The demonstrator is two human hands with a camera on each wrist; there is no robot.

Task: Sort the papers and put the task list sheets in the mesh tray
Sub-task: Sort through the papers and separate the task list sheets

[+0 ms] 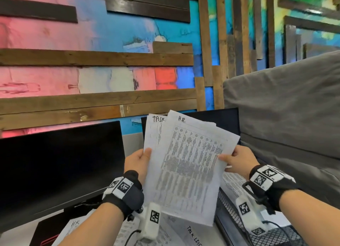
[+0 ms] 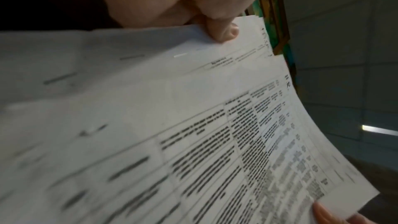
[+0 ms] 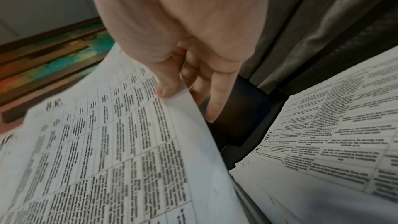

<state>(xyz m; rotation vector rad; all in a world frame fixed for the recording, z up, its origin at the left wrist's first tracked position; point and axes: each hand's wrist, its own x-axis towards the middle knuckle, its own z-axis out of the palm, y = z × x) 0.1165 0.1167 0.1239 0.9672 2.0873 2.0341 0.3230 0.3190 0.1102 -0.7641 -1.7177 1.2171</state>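
Note:
I hold a fanned stack of printed sheets up in front of me. The front sheet (image 1: 187,164) is headed "H.R."; behind it a sheet headed "TASK" (image 1: 156,129) sticks out at the upper left. My left hand (image 1: 139,159) pinches the stack's left edge, thumb on top (image 2: 224,30). My right hand (image 1: 237,159) pinches the right edge of the H.R. sheet (image 3: 120,142), thumb in front and fingers behind (image 3: 215,94). The black mesh tray (image 1: 231,212) lies low on the right with a task list sheet (image 3: 323,142) in it.
Two dark monitors stand behind, one at the left (image 1: 55,168) and one behind the papers (image 1: 224,120). More sheets lie on the desk below, one marked "H.R." (image 1: 75,223), one marked "TASK LIST" (image 1: 193,234). A grey cushion (image 1: 287,117) rises at the right.

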